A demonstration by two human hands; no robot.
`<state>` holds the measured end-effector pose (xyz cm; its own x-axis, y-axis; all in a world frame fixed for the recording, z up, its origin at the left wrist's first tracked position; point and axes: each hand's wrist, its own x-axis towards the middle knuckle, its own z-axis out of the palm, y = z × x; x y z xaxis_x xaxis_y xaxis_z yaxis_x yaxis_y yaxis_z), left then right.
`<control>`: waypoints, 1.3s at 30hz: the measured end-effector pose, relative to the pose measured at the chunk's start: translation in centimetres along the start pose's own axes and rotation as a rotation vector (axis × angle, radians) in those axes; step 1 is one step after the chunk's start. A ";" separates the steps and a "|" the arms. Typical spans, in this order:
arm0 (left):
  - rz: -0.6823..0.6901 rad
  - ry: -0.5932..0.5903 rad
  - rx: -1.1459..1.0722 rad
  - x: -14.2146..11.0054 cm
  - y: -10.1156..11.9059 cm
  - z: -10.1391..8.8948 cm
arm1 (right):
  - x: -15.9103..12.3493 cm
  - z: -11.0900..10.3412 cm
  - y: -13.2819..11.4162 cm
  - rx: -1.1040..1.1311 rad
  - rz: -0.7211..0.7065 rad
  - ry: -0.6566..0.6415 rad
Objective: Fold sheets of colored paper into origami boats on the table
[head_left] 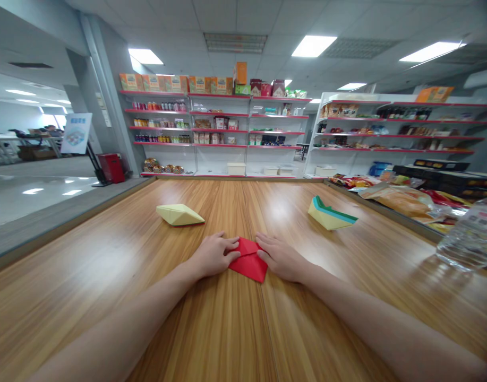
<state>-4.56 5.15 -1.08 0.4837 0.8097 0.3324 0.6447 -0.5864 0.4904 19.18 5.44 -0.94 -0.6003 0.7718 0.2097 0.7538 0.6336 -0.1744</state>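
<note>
A folded piece of red paper (249, 263) lies on the wooden table right in front of me, one corner pointing toward me. My left hand (214, 253) holds its left side, with thumb and fingertips on the paper. On the right side, my right hand (282, 255) presses it down, fingers stretched along the upper edge and thumb on top. Beyond my left hand sits a pale yellow folded paper boat (179, 215) with a red lower edge. Farther right stands another paper boat (331, 213), yellow with blue and green layers.
A clear plastic bottle (470, 236) stands at the right. Packaged snacks (402, 200) and dark boxes (446, 178) lie past the table's raised right edge. Stocked shelves (219, 113) line the back, and a sign on a stand (76, 133) is at the left.
</note>
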 end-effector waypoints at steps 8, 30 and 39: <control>0.080 0.044 0.132 0.0 1.1 0.8 | 0.1 -0.3 -0.8 0.034 -0.005 0.215; -0.076 0.047 -0.918 0.0 4.0 1.4 | -0.6 -1.8 -3.9 0.418 -0.273 0.349; -0.548 -0.119 -1.596 0.3 1.7 -0.5 | 0.3 -0.3 -3.1 0.050 -0.395 0.109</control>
<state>-3.67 4.39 0.27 0.5087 0.8456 -0.1619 -0.4223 0.4090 0.8089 16.74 3.64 -0.07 -0.8069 0.4607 0.3698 0.4559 0.8837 -0.1061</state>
